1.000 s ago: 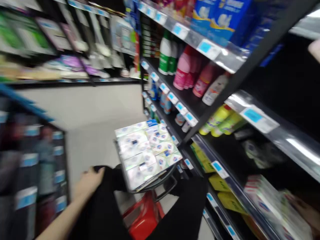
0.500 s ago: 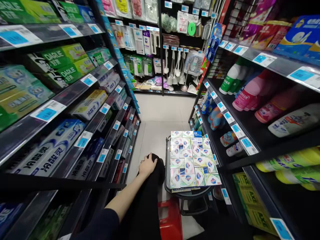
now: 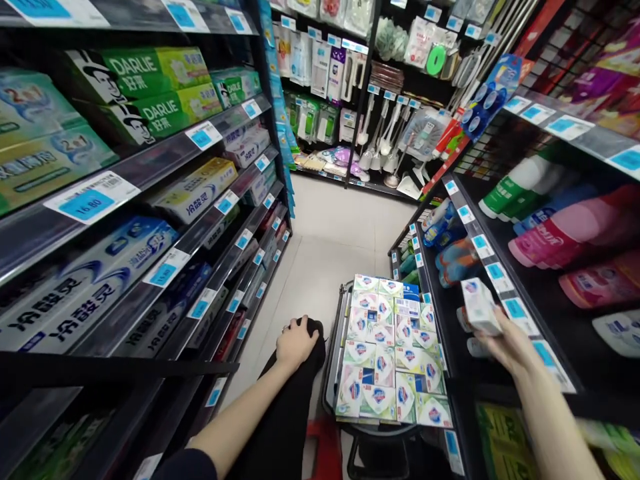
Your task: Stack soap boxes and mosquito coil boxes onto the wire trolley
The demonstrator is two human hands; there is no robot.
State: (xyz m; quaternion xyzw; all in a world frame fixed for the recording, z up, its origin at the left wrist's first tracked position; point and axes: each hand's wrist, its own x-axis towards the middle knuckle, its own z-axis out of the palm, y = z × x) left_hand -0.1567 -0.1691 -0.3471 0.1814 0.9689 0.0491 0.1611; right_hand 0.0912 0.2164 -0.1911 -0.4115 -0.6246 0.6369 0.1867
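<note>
My right hand (image 3: 505, 337) is closed around a small white soap box (image 3: 479, 305), held up in front of the right-hand shelf. Below and to its left, many similar white and green soap boxes (image 3: 377, 367) lie in rows, packed close together with small gaps showing blue. They rest on top of a cart with a dark rim (image 3: 330, 373). On my black-trousered knee (image 3: 316, 333) lies my left hand (image 3: 299, 343), its fingers spread over the cloth and holding nothing.
Toothpaste boxes (image 3: 160, 87) fill the left shelves. Bottles (image 3: 565, 233) stand on the right shelves, close beside the cart. Brushes and packets (image 3: 385, 143) hang at the aisle's far end. Part of a red stool (image 3: 325, 447) shows near my leg, above the pale tiled floor (image 3: 325, 253).
My right hand has come into view at the right, holding a soap box. The view has turned and tilted a little. My left hand stays on the knee.
</note>
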